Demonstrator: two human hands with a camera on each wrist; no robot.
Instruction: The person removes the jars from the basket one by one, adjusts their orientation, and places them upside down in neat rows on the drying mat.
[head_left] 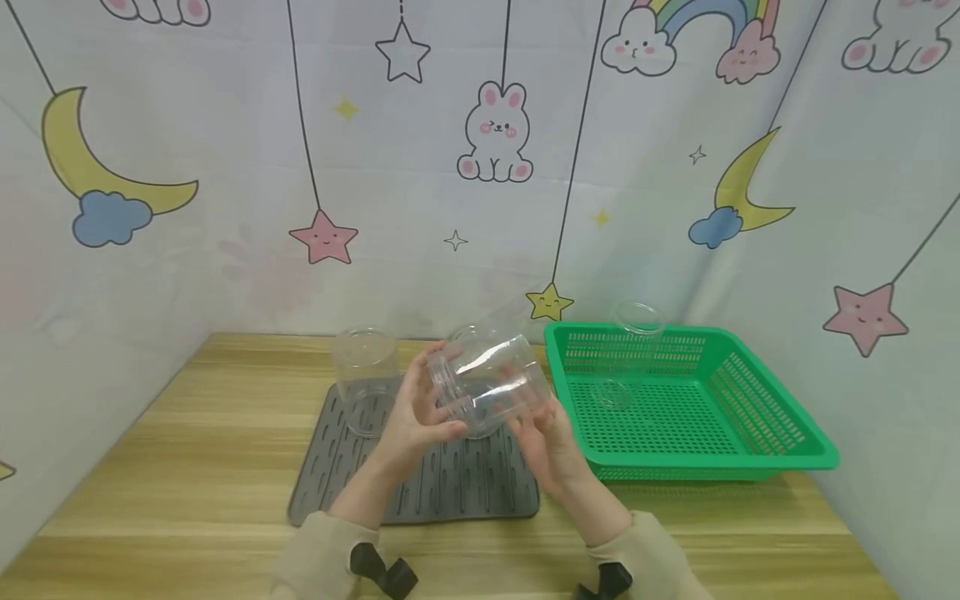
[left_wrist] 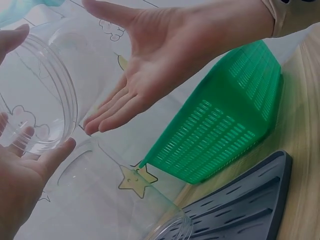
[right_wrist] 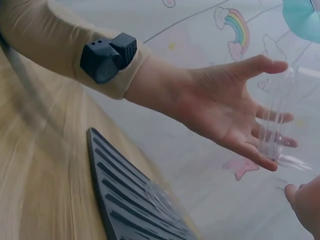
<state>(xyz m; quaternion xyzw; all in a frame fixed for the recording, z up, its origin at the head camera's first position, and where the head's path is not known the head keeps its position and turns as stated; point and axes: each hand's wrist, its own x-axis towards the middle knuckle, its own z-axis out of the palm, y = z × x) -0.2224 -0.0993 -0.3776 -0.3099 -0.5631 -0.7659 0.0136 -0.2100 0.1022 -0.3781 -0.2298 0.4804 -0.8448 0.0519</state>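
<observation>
My left hand (head_left: 412, 417) grips a clear plastic jar (head_left: 495, 375) around its ridged mouth, thumb on the near side and fingers behind. The jar is tipped over, mouth to the left and base to the right, above a dark grey drying mat (head_left: 420, 500). At the base is my right hand (head_left: 547, 442); its fingers (left_wrist: 117, 112) look straight, with the thumb spread apart in the left wrist view. Another clear jar (head_left: 366, 342) stands on the mat's left side. Behind the held jar, a further clear jar (left_wrist: 125, 200) stands on the mat, partly hidden in the head view.
A green plastic basket (head_left: 750, 462) with perforated sides sits on the right of the wooden table (head_left: 165, 467). One clear jar (head_left: 639, 321) stands inside, towards its back left. A white curtain (head_left: 420, 192) with cartoon prints hangs directly behind the table.
</observation>
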